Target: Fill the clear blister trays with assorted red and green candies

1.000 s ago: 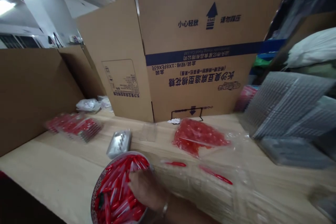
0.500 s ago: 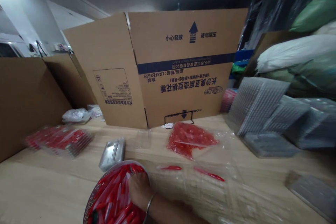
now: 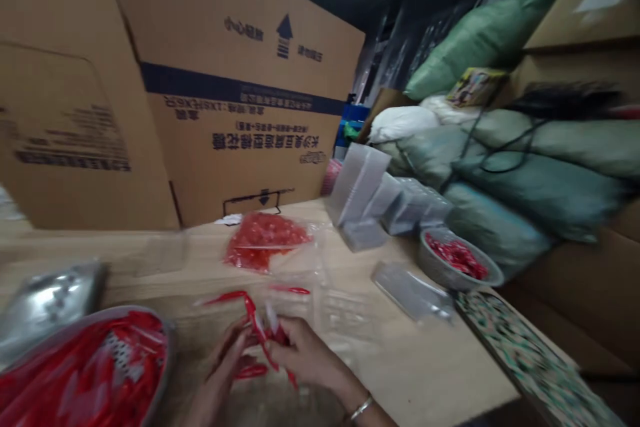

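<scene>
My right hand (image 3: pixel 303 350), with a bracelet at the wrist, is closed around several slim red packets (image 3: pixel 257 330) with pale, clear ends. Close beside it, my left hand (image 3: pixel 227 357) has its fingers bent against the packets; motion blurs its grip. Another red packet (image 3: pixel 250 371) shows just below the left fingers. Beyond the hands, two more, a red packet (image 3: pixel 225 297) and a red packet (image 3: pixel 293 290), lie over clear plastic trays (image 3: pixel 345 310). At lower left stands a round basket (image 3: pixel 167 353) heaped with similar packets.
A large printed carton (image 3: pixel 200 127) stands at the back. Before it lies a clear bag of red pieces (image 3: pixel 267 240). Stacked clear trays (image 3: pixel 357 180) and a bowl (image 3: pixel 493 273) of red packets are on the right, near bulky sacks (image 3: pixel 540 180). A silvery pack (image 3: pixel 55 297) lies left.
My right hand has come out of the basket with several red packets and is now over the trays. My left hand has come into view beside it. The view has swung right.
</scene>
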Demonstrator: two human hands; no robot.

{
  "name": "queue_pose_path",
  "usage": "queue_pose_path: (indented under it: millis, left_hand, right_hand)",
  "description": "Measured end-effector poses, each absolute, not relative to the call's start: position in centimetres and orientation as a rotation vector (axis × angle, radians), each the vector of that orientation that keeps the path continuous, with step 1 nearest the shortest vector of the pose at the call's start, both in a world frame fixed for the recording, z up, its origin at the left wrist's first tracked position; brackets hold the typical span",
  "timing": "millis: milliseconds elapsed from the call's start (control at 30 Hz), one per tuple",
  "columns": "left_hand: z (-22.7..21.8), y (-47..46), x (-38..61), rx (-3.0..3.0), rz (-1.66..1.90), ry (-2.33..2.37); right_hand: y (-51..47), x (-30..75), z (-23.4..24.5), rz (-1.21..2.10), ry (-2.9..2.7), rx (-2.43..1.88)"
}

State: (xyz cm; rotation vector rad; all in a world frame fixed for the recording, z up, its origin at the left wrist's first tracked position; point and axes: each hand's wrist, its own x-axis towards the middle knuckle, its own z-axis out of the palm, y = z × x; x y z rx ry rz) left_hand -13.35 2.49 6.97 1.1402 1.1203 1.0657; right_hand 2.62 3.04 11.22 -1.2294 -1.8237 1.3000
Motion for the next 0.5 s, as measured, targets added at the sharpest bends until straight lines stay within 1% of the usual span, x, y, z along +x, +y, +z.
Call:
queue_pose_path:
  millis: [100,133,200,267,367,500]
  left_hand:
    - [6.5,3.3,-9.6,1.084,0.961,1.010]
    - [6.2,3.4,-8.8,1.087,0.930,1.022]
    - [5.7,3.5,-7.7,1.082,0.874,1.067]
    - [5.1,3.4,-6.8,1.115,0.798,1.082]
    - [4.6,2.9,-5.5,1.217,0.709,1.072]
    - [4.1,2.3,-4.5,1.303,0.737,1.135]
  right_hand:
    - [1.1,7.0,9.3,1.271,-1.797,-1.269]
    - [0.5,8.7,8.9,1.194,-1.758,-1.354]
    - [-0.6,12.4,8.6,0.946,-1.640,-1.580]
    - [-1.5,15.4,8.8,0.697,-1.585,-1.717]
    - [-1.9,16.7,8.8,0.589,-1.721,-1.705]
    - [-1.4,13.9,6.5,0.551,-2.093,-1.680]
